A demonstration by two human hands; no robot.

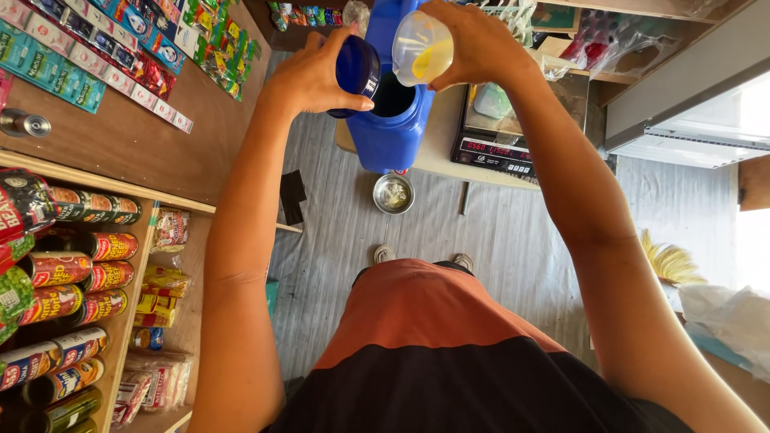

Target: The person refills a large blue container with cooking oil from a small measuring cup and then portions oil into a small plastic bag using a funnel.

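My left hand [314, 76] grips a dark blue round lid [358, 70], held tilted just left of the open mouth of a tall blue plastic jug [391, 132]. My right hand [473, 40] holds a clear plastic cup [420, 50] with a little yellow liquid inside, tipped over the jug's dark opening. The jug stands on the edge of a pale counter [441, 144]. Both arms reach forward above my orange and black shirt.
A digital scale [501, 148] with red digits sits right of the jug. A small metal bowl [393, 193] lies on the grey plank floor below. Wooden shelves [120, 313] at left hold several cans and snack packets. A straw broom [670, 261] lies at right.
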